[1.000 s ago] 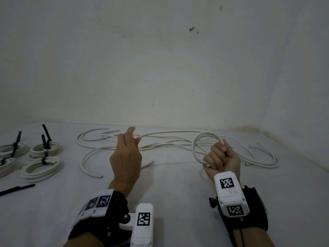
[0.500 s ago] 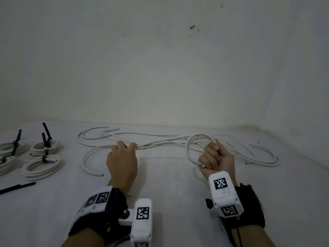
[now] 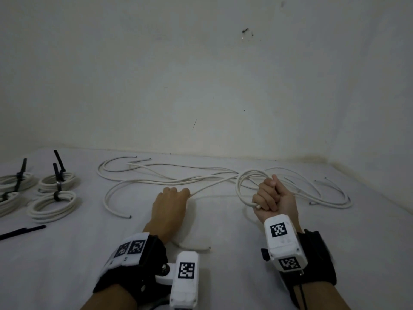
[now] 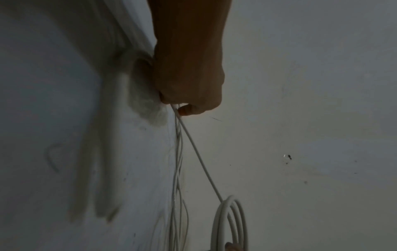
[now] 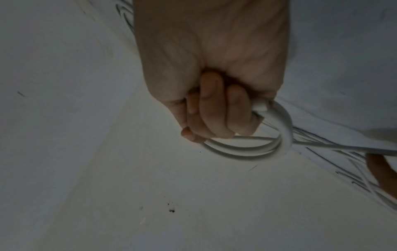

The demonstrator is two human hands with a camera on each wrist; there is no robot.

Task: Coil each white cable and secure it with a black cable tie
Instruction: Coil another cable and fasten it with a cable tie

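Note:
Several loose white cables (image 3: 169, 179) sprawl across the white surface ahead of me. My right hand (image 3: 271, 196) (image 5: 214, 108) grips a small coil (image 3: 243, 186) (image 5: 257, 149) of a few loops of white cable, held upright in its fist. One strand (image 3: 212, 185) (image 4: 199, 161) runs taut from that coil to my left hand (image 3: 172, 198) (image 4: 189, 95), whose curled fingers pinch it low over the surface. The coil (image 4: 229, 224) also shows at the bottom of the left wrist view.
Several finished coils (image 3: 52, 204) bound with black ties (image 3: 58, 175) lie at the far left. A loose black cable tie (image 3: 22, 231) lies near the left edge. A short cable end (image 3: 194, 247) lies by my left wrist. Walls close the back and right.
My left hand dropped from a raised, open pose onto the cable and closed on a strand, then drew it toward me. The right hand kept its coil and shifted slightly left.

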